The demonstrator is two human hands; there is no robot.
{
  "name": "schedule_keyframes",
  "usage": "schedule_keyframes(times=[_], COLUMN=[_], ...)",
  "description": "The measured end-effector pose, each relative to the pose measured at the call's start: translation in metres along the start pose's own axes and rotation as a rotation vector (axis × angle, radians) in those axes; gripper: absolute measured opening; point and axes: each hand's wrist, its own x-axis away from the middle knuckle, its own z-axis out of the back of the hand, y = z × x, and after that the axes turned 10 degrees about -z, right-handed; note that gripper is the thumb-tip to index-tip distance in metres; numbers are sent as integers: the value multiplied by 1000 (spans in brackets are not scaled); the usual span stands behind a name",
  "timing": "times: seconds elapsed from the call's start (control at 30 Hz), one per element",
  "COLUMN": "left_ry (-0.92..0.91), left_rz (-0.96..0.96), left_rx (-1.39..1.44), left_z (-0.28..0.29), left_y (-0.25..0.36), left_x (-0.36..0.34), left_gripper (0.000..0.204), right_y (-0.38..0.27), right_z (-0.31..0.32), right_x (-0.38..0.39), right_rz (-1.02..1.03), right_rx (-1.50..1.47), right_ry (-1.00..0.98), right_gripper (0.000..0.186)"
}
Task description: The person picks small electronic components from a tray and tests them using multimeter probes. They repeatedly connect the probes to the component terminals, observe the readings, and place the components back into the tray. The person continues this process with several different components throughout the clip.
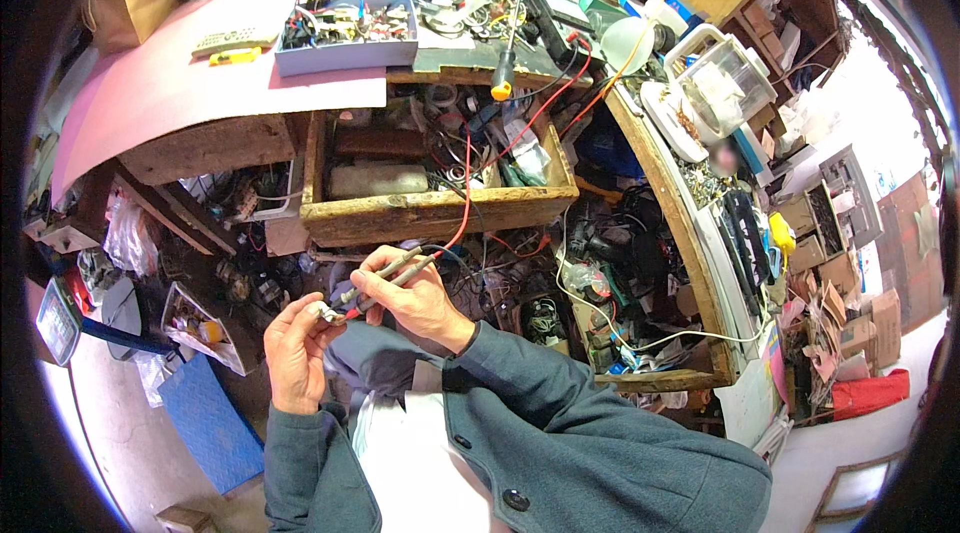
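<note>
Low in front of my body, my left hand (296, 353) pinches a small metallic part (326, 312) between thumb and fingers; its exact kind is too small to tell. My right hand (422, 305) is closed around a pair of test probes (412, 269), one with a red lead and one with a dark lead. Their tips point down-left at the small part, close to it; whether they touch it I cannot tell. The red lead (467, 195) runs up across the open wooden drawer (440, 214) toward the bench.
A blue-grey box (346, 58) of loose parts stands on a pink sheet (130, 118). A screwdriver (503, 83) with an orange-tipped handle lies at the bench edge. Clear plastic containers (735, 83) stand at right. Tangled cables fill the open space inside the wooden frame (715, 323).
</note>
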Motion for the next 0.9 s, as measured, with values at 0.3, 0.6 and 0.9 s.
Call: schedule_keyframes(times=[0.3,0.6,0.9], left_ry=[-15,-22,-17], left_rz=[-6,-1,-1], left_rx=[7,7,16], left_z=[1,1,0], left_y=[-1,-2,0], left_x=[0,-1,0], left_gripper=[20,21,19], right_y=[-2,-5,-1], right_z=[1,3,-1], right_x=[0,1,0], right_rz=[-16,-41,-8], right_rx=[6,28,-7], right_ry=[3,5,23], right_gripper=[17,14,19])
